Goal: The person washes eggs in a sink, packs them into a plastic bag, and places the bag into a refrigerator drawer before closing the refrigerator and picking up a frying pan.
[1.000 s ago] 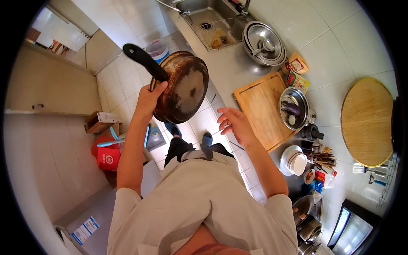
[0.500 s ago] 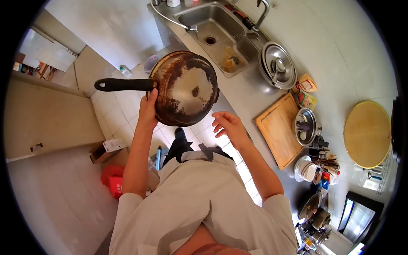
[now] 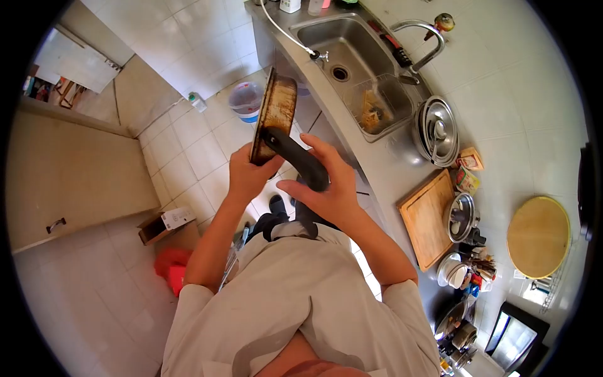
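Note:
A frying pan [image 3: 281, 103] with brown, scorched sides is turned on edge in front of me. Its black handle [image 3: 300, 158] points toward me and slants to the right. My left hand [image 3: 250, 174] grips the pan's lower rim, and its fingertips are partly hidden. Around the handle's end, my right hand [image 3: 336, 185] is open, with thumb and fingers spread on either side of it. I cannot tell whether the right palm touches the handle.
To the right runs a counter with a steel sink [image 3: 352, 39], curved faucet [image 3: 433, 53], stacked steel bowls [image 3: 433, 135] and a wooden cutting board [image 3: 424, 220]. A bucket [image 3: 246, 103] stands on the tiled floor. An open cardboard box [image 3: 157, 229] lies at left.
The pan has turned from showing its underside to standing on edge, its handle swinging from the left toward me. My right hand has moved up to the handle. The view has shifted slightly.

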Demonstrator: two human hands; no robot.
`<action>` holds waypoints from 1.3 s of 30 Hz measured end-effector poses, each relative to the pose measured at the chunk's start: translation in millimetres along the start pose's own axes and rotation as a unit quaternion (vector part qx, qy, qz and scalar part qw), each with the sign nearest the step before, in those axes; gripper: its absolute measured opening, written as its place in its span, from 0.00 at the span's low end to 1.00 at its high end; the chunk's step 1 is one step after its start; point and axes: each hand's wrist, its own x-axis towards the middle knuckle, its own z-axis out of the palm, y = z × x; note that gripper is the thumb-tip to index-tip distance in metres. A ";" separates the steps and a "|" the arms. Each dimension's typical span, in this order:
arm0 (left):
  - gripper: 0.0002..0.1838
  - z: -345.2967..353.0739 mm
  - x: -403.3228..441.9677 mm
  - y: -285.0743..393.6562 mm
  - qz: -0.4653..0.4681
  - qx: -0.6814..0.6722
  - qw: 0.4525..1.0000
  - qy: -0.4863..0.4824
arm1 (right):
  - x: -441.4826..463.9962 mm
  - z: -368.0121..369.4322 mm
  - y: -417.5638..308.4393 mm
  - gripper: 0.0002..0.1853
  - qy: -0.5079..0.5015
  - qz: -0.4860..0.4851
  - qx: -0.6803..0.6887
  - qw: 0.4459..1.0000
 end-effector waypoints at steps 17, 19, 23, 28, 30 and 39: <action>0.15 25.4 179.6 6.4 0.297 0.233 0.926 0.026 | 195.3 -69.6 60.1 0.16 -0.108 -0.213 -0.079 0.968; 0.16 37.0 206.1 12.4 0.319 0.253 0.913 0.016 | 217.3 -89.3 67.5 0.15 -0.116 -0.210 -0.088 0.967; 0.18 62.7 252.3 28.7 0.347 0.258 0.902 0.010 | 244.1 -108.7 92.4 0.18 -0.058 -0.208 -0.062 0.975; 0.19 97.0 289.8 47.8 0.327 0.277 0.903 0.003 | 253.9 -106.4 107.7 0.19 0.101 0.053 0.039 0.993; 0.19 105.2 305.0 45.1 0.332 0.285 0.899 -0.008 | 258.9 -108.3 118.9 0.18 0.149 0.103 0.017 0.983; 0.20 99.2 361.9 59.6 0.270 0.263 0.906 -0.195 | 301.3 -147.7 112.3 0.19 0.030 -0.013 -0.112 0.993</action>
